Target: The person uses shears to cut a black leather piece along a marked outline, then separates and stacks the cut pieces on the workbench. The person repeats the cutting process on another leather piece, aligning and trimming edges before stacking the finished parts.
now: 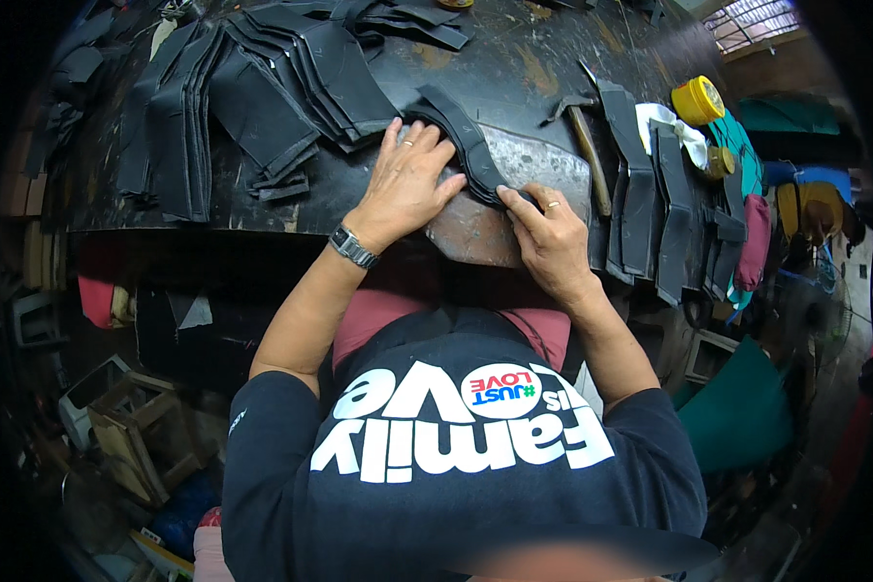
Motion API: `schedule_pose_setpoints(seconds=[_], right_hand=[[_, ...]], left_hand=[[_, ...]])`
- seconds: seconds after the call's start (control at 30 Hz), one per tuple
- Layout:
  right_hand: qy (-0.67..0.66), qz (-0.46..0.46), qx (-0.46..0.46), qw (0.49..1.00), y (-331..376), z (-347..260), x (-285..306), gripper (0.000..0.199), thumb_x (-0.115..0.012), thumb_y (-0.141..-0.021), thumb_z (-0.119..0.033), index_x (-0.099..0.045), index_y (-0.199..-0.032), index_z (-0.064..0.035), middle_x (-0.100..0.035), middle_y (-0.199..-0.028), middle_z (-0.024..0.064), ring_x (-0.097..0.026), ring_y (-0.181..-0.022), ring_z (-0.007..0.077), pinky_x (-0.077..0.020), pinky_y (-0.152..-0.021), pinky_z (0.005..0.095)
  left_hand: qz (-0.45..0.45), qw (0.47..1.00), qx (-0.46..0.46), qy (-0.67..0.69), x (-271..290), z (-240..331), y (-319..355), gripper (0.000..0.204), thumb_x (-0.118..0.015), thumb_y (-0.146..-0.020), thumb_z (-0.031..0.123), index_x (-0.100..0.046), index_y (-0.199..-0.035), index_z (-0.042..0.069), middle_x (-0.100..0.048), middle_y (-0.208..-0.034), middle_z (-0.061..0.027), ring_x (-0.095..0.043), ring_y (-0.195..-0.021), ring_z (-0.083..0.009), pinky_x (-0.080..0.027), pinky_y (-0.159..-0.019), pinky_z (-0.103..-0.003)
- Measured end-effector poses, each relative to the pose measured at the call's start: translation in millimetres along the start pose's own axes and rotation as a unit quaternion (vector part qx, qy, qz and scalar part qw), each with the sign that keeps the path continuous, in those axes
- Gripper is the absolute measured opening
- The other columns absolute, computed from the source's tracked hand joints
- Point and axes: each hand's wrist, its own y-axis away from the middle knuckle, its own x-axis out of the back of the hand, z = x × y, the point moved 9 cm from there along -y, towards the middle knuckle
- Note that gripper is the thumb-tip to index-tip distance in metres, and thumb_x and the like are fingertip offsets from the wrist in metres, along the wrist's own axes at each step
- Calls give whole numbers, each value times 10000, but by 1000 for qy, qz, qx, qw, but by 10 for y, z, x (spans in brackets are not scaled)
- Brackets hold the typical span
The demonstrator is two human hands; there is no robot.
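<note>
A curved stack of thin black leather-like pieces [466,145] lies over a worn, grey-brown slab [543,165] at the table's near edge. My left hand [407,179] rests along the left side of this stack, fingers stretched and apart, the thumb against its edge. At the stack's near end, my right hand [553,233] pinches the pieces between thumb and forefinger. Its other fingers are partly curled over the slab. To the right of the slab lies a hammer [590,160] with a wooden handle.
Fanned bundles of black pieces [291,78] cover the left of the dark table [514,53]. More black strips [669,204] hang over the right edge, near a yellow tub [696,100] and white cloth [662,126]. A wooden stool [141,436] stands low on the left.
</note>
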Motion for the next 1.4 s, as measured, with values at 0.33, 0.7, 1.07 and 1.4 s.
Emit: schedule_pose_setpoints(seconds=[0.33, 0.7, 1.07, 1.4], right_hand=[[-158, 25, -50, 986, -226, 53, -100, 309, -768, -759, -124, -668, -1036, -31, -642, -1023, 133, -602, -995, 295, -475, -874, 361], [-443, 79, -235, 861, -61, 577, -396, 217, -750, -815, -92, -679, -999, -2, -672, -888, 32, -593, -789, 84, -483, -706, 234], [-444, 174, -222, 851, -19, 669, -326, 247, -637, -847, 36, -634, -1088, -21, -572, -888, -20, -523, -804, 46, -433, -718, 197], [-354, 153, -156, 909, -78, 410, -69, 211, -589, -884, 56, -646, -1071, -23, -599, -983, 14, -556, -916, 91, -456, -826, 243]], left_hand=[[51, 997, 30, -46, -50, 34, 76, 258, -645, -832, 237, -640, -1000, 41, -579, -1149, -189, -492, -1185, -381, -277, -1093, -518], [68, 995, 57, -40, -46, -9, 52, 350, -618, -877, 321, -664, -1079, 39, -588, -1217, -194, -490, -1224, -378, -293, -1085, -481], [100, 989, 71, -82, -5, 15, 66, 556, -694, -807, 377, -603, -1170, -35, -578, -1255, -216, -500, -1229, -363, -312, -1084, -457], [118, 987, 81, -69, 6, -4, 92, 579, -720, -792, 388, -611, -1169, -37, -583, -1253, -203, -502, -1229, -351, -328, -1073, -453]])
